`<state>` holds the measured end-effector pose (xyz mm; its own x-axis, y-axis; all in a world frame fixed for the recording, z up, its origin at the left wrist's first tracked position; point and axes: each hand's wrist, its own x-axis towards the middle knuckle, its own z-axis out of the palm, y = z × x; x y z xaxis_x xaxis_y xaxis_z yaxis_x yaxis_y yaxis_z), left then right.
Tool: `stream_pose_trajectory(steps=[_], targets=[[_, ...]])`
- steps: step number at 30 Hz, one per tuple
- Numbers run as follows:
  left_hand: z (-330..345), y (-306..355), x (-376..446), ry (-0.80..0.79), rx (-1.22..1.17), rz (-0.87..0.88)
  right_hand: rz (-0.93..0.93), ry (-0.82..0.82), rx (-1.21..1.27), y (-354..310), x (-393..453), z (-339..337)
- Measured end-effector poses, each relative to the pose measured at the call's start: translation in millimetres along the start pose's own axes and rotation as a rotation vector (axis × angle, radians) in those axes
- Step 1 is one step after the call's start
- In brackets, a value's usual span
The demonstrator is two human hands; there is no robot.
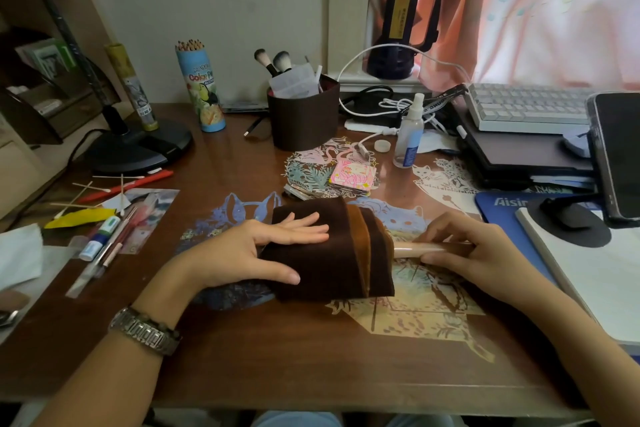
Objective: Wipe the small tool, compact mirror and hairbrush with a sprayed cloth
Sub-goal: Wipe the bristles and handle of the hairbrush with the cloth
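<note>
A folded dark brown cloth (332,253) lies over the head of the hairbrush, hiding it; only the pale pink handle (415,249) sticks out to the right. My left hand (270,250) lies flat on the cloth with straight fingers, thumb along its near side. My right hand (464,250) grips the handle. Behind the cloth sits the pink square compact mirror (351,177), with a small metal tool (294,191) lying just left of it. A clear spray bottle (409,133) stands further back, its cap (382,146) off beside it.
A brown cup (303,118) of makeup brushes, a tube of colour pencils (202,87) and a black lamp base (138,146) stand at the back. Pens and cotton swabs (100,218) lie at left. Keyboard (526,107), phone (616,152) and a blue mat (502,215) fill the right.
</note>
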<state>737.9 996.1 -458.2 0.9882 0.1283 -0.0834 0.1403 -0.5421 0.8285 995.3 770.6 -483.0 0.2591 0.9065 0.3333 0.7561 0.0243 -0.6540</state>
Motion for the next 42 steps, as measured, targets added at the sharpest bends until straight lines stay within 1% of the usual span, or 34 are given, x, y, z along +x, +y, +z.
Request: stream_pose_trajectory(steps=[5, 8, 11, 14, 16, 18, 21, 24, 29, 31, 34, 39, 42], targets=[[8, 2, 6, 0.080, 0.038, 0.020, -0.008, 0.017, -0.006, -5, 1, 2], [18, 7, 14, 0.119, 0.102, 0.061, -0.019, 0.018, -0.023, -8, 2, 3], [26, 10, 22, 0.117, 0.205, 0.086, -0.011, -0.005, -0.022, -9, 1, 5], [29, 13, 24, 0.153, 0.210, 0.107, 0.006, -0.048, -0.033, -10, 1, 5], [29, 17, 22, 0.209, 0.172, 0.142, 0.017, -0.089, -0.009, -13, 1, 3], [26, 19, 18, 0.299, 0.139, 0.147, 0.058, -0.130, 0.022, -19, 2, 1], [18, 16, 10, 0.431, 0.159, 0.099, 0.141, -0.169, 0.017, -27, 4, -2], [7, 13, 5, 0.496, 0.229, 0.025, 0.213, -0.221, -0.020, -32, 8, -3], [1, 13, 0, 0.517, 0.279, -0.092, 0.274, -0.307, 0.023, -38, 16, -5], [4, 14, -2, 0.494, 0.226, -0.110, 0.286, -0.327, 0.084, -41, 19, -4], [11, 15, -3, 0.482, 0.114, -0.125, 0.266, -0.334, 0.098, -41, 23, 1], [15, 11, -3, 0.479, 0.118, -0.140, 0.262, -0.246, 0.190, -46, 29, 9], [17, 11, -2, 0.481, 0.104, -0.158, 0.296, -0.192, 0.240, -50, 31, 16]])
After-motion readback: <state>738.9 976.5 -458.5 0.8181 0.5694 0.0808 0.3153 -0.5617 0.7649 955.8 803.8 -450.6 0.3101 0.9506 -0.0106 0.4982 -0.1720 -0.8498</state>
